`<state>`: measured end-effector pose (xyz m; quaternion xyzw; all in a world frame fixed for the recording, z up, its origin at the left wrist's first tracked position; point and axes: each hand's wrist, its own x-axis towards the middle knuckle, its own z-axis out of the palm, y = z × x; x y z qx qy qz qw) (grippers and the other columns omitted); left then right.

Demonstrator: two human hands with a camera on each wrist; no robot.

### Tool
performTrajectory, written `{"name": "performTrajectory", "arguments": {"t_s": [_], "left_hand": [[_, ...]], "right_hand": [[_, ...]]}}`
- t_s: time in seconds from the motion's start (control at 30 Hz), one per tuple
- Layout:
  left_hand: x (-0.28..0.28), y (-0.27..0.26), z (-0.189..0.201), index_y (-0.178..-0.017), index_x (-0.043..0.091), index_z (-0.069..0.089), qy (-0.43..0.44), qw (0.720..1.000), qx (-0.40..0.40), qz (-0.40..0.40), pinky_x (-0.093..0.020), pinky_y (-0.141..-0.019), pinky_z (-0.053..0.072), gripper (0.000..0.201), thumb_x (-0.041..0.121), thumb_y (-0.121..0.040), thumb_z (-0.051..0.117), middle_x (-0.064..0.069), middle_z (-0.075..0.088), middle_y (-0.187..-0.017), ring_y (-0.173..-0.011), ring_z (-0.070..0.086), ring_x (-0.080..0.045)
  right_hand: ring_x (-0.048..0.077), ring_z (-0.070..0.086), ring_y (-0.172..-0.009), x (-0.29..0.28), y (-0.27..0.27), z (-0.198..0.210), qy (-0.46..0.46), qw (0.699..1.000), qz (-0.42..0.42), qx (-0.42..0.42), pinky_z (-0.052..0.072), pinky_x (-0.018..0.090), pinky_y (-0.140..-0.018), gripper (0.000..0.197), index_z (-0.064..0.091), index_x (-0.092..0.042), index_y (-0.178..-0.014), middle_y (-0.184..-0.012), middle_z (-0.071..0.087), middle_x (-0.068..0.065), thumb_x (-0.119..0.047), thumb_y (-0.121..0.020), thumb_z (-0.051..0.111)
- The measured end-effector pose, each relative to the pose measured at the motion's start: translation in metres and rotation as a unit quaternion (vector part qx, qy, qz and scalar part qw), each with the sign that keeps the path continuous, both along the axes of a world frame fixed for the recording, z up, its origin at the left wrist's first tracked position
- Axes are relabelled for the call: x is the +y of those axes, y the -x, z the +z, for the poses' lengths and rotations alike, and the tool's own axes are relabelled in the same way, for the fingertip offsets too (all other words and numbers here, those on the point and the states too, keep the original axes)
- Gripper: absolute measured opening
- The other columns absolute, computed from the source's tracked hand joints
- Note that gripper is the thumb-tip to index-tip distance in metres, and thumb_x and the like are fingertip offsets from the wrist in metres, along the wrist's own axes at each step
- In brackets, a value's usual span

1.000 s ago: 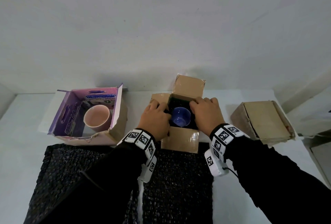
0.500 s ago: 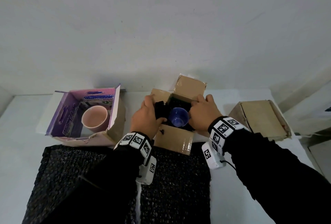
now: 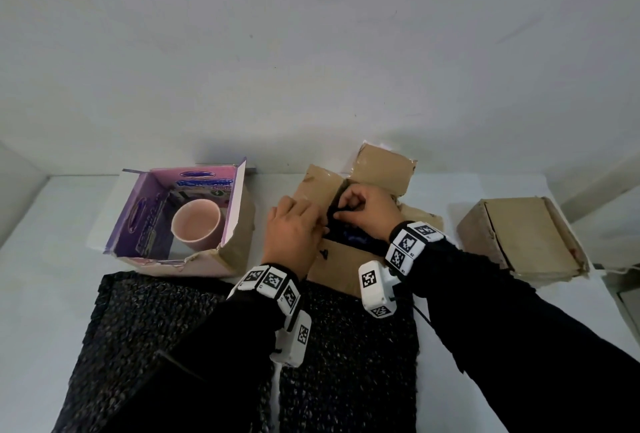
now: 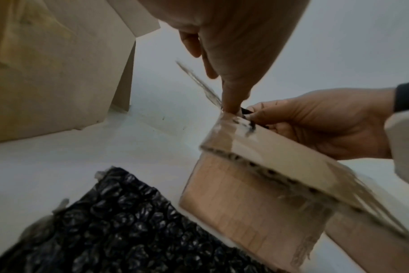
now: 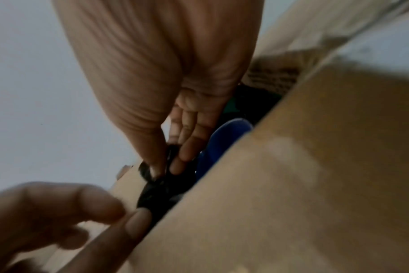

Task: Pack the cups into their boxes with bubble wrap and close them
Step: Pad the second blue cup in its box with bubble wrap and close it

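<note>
Blue cup [image 5: 224,142] sits inside the middle brown box [image 3: 346,266], wedged between a box wall and black bubble wrap [image 5: 161,190]; only a glossy blue sliver of it shows, mostly hidden by hands and wrap. Wrap piece is bunched at the box's left side, poking above the rim.

Right hand [image 3: 367,212] pinches that wrap, thumb against fingertips, clear in the right wrist view. Left hand [image 3: 294,237] lies on the box's left flap and near rim with one straight finger pushed down at the corner next to the wrap; fingers look extended, holding nothing, though that view is blurred so probably pressing, not gripping.

Progress, as judged: this box is mid-packing. Cup is in and padding is partly tucked, but all flaps still stand open, the back flap upright. Remaining here: finish stuffing the wrap, fold the flaps.

Purple box [image 3: 194,214] on the left is open with a pink cup [image 3: 196,224] upright inside and no wrap visible around it, so not yet padded or closed. Two flat wrap sheets [image 3: 346,346] lie on the table in front, unused. Brown box on the right [image 3: 523,238] has its lid down, looks done; contents not visible.

White table [image 3: 45,276], plain wall behind.
</note>
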<state>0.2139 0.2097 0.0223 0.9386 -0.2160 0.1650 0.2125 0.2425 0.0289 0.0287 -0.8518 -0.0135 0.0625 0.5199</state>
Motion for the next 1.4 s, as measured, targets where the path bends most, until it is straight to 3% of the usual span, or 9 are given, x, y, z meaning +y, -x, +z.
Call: {"name": "performTrajectory", "arguments": {"t_s": [0.2,0.3,0.4,0.67,0.8,0.9,1.07,1.23,1.4], "left_hand": [[-0.002,0.007,-0.006,-0.09,0.026,0.072,-0.164,0.983,-0.082,-0.011,-0.038,-0.084,0.03,0.024,0.02,-0.073,0.057,0.011,0.068,-0.096,-0.1,0.056,-0.026],[-0.002,0.012,-0.008,-0.103,0.025,0.071,-0.222,0.973,-0.052,-0.025,-0.043,-0.092,0.029,0.038,0.025,-0.071,0.05,0.008,0.066,-0.106,-0.107,0.052,-0.027],[-0.001,0.014,-0.003,-0.108,0.022,0.069,-0.25,0.968,-0.007,-0.025,-0.047,-0.096,0.029,0.049,0.031,-0.064,0.05,0.007,0.064,-0.11,-0.111,0.049,-0.029],[0.014,0.004,-0.002,-0.102,0.028,0.069,-0.259,0.963,-0.04,-0.06,-0.047,-0.094,0.025,0.039,0.039,-0.065,0.072,0.005,0.061,-0.111,-0.113,0.043,-0.027],[0.02,-0.002,-0.009,-0.09,0.03,0.069,-0.265,0.958,-0.061,-0.09,-0.045,-0.092,0.03,0.024,0.033,-0.068,0.079,0.009,0.064,-0.098,-0.108,0.05,-0.025],[0.019,0.0,-0.012,-0.087,0.03,0.068,-0.247,0.961,-0.074,-0.099,-0.041,-0.089,0.033,0.023,0.027,-0.067,0.079,0.008,0.062,-0.09,-0.102,0.048,-0.025],[0.016,-0.001,-0.016,-0.084,0.031,0.067,-0.234,0.966,-0.059,-0.088,-0.039,-0.085,0.033,0.026,0.025,-0.064,0.081,0.008,0.06,-0.088,-0.096,0.046,-0.024],[0.014,-0.001,-0.013,-0.085,0.032,0.068,-0.236,0.965,-0.064,-0.098,-0.038,-0.084,0.03,0.025,0.027,-0.064,0.082,0.008,0.06,-0.09,-0.1,0.044,-0.025],[0.014,-0.002,-0.013,-0.087,0.033,0.068,-0.235,0.965,-0.059,-0.102,-0.038,-0.084,0.031,0.028,0.029,-0.064,0.082,0.009,0.061,-0.091,-0.102,0.044,-0.025]], "right_hand": [[0.019,0.062,-0.068,0.009,0.0,-0.005,-0.069,0.993,-0.097,-0.007,0.057,0.037,-0.07,0.023,0.062,-0.02,-0.073,-0.071,0.064,0.002,0.003,-0.078,0.065],[0.013,0.066,-0.091,0.005,0.005,-0.004,0.058,0.997,0.041,-0.036,0.052,0.025,-0.086,0.04,0.072,-0.023,-0.095,-0.099,0.073,-0.001,0.005,-0.077,0.051],[0.017,0.058,-0.114,0.006,0.005,-0.002,0.216,0.963,0.146,-0.075,0.046,0.035,-0.1,0.051,0.067,-0.026,-0.117,-0.122,0.065,-0.004,0.003,-0.078,0.051],[0.014,0.039,-0.131,0.013,0.005,0.012,0.459,0.849,0.228,-0.127,0.017,0.044,-0.108,0.038,0.054,-0.032,-0.128,-0.132,0.055,-0.013,-0.019,-0.094,0.043],[0.016,0.053,-0.115,0.017,-0.001,0.012,0.456,0.853,0.235,-0.093,0.021,0.043,-0.107,0.029,0.055,-0.031,-0.12,-0.122,0.058,-0.009,-0.022,-0.094,0.044],[0.017,0.045,-0.114,0.013,-0.003,0.014,0.471,0.846,0.234,-0.085,0.023,0.043,-0.093,0.033,0.055,-0.034,-0.119,-0.121,0.058,-0.014,-0.018,-0.093,0.045],[0.021,0.037,-0.118,0.015,-0.005,0.007,0.486,0.832,0.251,-0.092,0.031,0.041,-0.092,0.034,0.055,-0.031,-0.124,-0.127,0.052,-0.007,-0.02,-0.094,0.044],[0.023,0.054,-0.104,0.002,-0.004,-0.005,0.303,0.931,0.198,-0.054,0.047,0.038,-0.084,0.04,0.055,-0.023,-0.113,-0.117,0.054,0.0,-0.002,-0.079,0.056],[0.021,0.054,-0.109,-0.004,-0.008,-0.005,0.338,0.915,0.212,-0.061,0.047,0.04,-0.088,0.047,0.06,-0.023,-0.118,-0.121,0.058,-0.003,0.0,-0.076,0.056]]}}
